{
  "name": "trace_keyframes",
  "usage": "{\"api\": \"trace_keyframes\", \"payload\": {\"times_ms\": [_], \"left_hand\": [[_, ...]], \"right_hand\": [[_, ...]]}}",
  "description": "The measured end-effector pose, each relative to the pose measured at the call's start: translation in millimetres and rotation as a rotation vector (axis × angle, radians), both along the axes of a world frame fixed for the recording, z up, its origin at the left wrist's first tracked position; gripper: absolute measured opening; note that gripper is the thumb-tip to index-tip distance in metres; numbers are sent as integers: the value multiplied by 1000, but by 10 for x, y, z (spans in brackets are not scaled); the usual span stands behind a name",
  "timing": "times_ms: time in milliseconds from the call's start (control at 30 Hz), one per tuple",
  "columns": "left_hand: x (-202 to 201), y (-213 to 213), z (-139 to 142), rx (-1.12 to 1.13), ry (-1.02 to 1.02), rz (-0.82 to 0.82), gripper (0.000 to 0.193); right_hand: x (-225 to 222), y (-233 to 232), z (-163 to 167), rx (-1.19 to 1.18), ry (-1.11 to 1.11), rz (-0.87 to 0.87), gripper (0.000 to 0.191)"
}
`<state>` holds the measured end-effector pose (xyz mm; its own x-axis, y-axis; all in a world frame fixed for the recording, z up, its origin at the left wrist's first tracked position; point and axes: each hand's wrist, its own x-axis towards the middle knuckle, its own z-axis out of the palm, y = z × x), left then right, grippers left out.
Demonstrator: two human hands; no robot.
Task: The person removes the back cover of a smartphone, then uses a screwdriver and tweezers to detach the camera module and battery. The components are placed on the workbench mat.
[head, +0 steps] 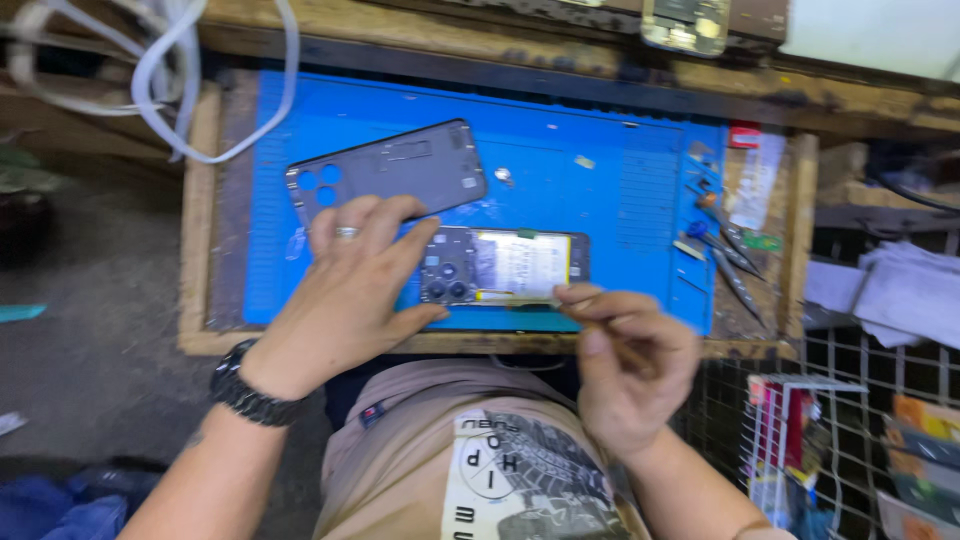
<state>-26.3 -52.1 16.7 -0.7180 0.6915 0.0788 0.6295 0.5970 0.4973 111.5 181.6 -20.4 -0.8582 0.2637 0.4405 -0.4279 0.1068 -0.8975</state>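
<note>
- Two bare hands work over an opened phone (505, 266) that lies face down on a blue mat (600, 190), near the front edge of a worn wooden tabletop (196, 200).
- Left hand (345, 290), with a ring and a dark wristwatch (250, 392), lies flat with fingers spread, pressing on the camera end of the phone.
- Right hand (625, 350) has its grip pressed together, pinching a thin tool (535, 301) whose tip meets the phone's lower edge beside the battery.
- Removed back cover (390, 170), dark grey plastic with round camera holes, lies just behind the phone on the mat.
- Tweezers (735, 270) and small parts sit at the mat's right end; white cables (160, 70) hang at the upper left.
- Materials: the mat looks soft and rubbery; the phone's inside shows a pale flat battery and dark glossy lenses; the tabletop is scuffed and stained.
- Risk, as a judgement: the tool's tip could slip and pierce or dent the battery, since it works right alongside it.
- Risk: too much pressure from the flat hand could crack the screen underneath.
- Risk: tiny loose parts on the mat could be knocked off the edge by a wrist.
</note>
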Motion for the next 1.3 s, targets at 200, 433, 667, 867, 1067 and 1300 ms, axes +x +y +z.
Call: {"api": "trace_keyframes", "payload": {"times_ms": [200, 433, 667, 867, 1067, 1300], "left_hand": [[-33, 0, -11, -34, -15, 2, 76], [-30, -2, -32, -14, 14, -6, 77], [-20, 24, -14, -10, -2, 2, 80], [35, 25, -21, -12, 9, 14, 81], [40, 14, -50, 15, -5, 17, 82], [50, 28, -36, 21, 2, 27, 82]], "right_hand": [[-27, 1017, 138, -78, 163, -379, 36], [140, 1679, 210, 51, -100, -444, 33], [81, 1547, 199, 1267, -455, -326, 23], [41, 1439, 304, 1346, -408, -333, 36], [-32, 1142, 289, 840, -202, -370, 38], [-493, 111, -40, 329, 138, 173, 54]]}}
